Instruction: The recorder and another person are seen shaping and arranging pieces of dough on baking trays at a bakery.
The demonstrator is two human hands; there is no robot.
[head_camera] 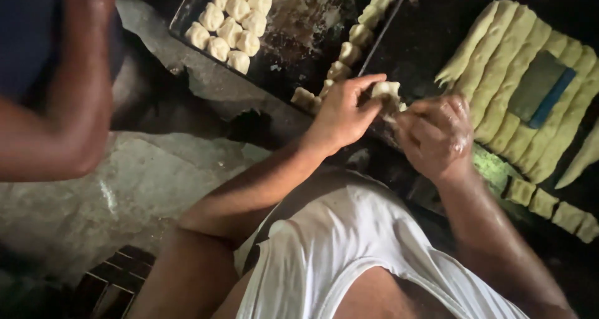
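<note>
My left hand (345, 111) and my right hand (437, 135) meet over the edge of a dark baking tray (293, 44). Both pinch one small pale piece of dough (387, 93) between the fingertips. A row of shaped dough pieces (349, 50) runs along the tray's right edge just beyond my left hand. A cluster of several more dough pieces (234, 19) sits at the tray's far left. Long dough ropes (518, 82) lie side by side to the right of my right hand.
A flat scraper with a blue edge (541, 87) rests on the dough ropes. Cut dough chunks (552, 210) line the dark surface near my right forearm. Another person's bare arm (68, 88) hangs at the left over a rough concrete floor (125, 194).
</note>
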